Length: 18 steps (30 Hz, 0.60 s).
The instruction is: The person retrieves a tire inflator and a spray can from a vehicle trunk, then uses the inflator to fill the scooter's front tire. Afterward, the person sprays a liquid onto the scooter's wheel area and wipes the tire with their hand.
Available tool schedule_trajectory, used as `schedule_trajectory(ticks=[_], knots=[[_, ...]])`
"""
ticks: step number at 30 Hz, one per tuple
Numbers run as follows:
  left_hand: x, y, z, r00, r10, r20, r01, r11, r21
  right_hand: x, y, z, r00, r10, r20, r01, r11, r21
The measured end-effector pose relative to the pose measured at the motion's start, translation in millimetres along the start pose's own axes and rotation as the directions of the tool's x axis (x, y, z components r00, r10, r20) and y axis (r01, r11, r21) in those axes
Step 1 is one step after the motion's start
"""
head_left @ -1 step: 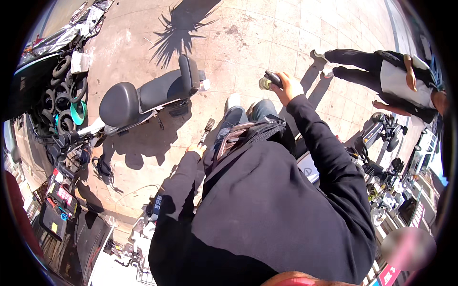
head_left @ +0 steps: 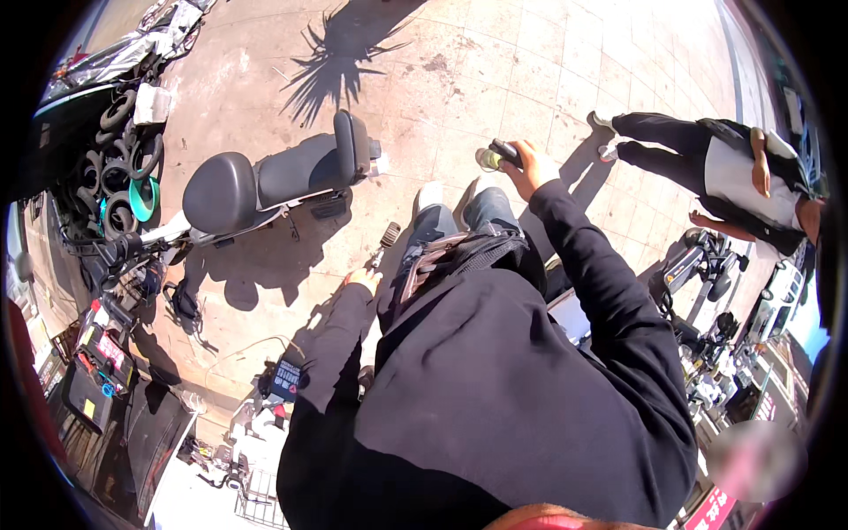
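Note:
My right hand [head_left: 535, 168], arm stretched forward, is closed round a dark handheld object [head_left: 506, 151]. At its left end shows a pale green, rounded part [head_left: 487, 159]; the exact kind is unclear. Low at my left side, my left hand [head_left: 362, 279] is closed on a silver-shafted tool with a dark ridged head [head_left: 389, 234]. Its fingers are small and partly hidden in the picture. My legs in blue jeans [head_left: 488, 208] and light shoes [head_left: 429, 195] stand between the two hands.
To the left stands an electric scooter with a black seat [head_left: 220, 193]. Old tires [head_left: 115, 179] and a teal basin [head_left: 144, 200] are piled beyond it. At right another person [head_left: 751, 159] stands near parked two-wheelers [head_left: 705, 262]. A tool case [head_left: 88, 402] lies lower left.
My right shoe now shows further forward beside the left one. The surroundings have shifted slightly in view. Both hands still hold the same things.

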<state>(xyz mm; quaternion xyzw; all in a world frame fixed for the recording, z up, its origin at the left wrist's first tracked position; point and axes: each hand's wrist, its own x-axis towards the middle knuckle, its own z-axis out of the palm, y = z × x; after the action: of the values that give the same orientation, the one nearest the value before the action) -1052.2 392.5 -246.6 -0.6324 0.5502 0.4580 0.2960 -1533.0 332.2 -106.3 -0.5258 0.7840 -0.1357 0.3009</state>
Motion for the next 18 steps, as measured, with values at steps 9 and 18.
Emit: schedule_trajectory(ticks=[9,18], knots=[[58.4,231.6,38.5,0.967,-0.108,-0.231,0.036,0.955,-0.296,344.4,162.9,91.1,0.956,-0.207,0.209,0.240,0.959,-0.150],[231.8,311.3,76.5,0.932,-0.072,-0.356,-0.032,0.960,-0.279,632.7,212.6,340.5,0.883,-0.427,0.193,0.434,0.901,0.008]])
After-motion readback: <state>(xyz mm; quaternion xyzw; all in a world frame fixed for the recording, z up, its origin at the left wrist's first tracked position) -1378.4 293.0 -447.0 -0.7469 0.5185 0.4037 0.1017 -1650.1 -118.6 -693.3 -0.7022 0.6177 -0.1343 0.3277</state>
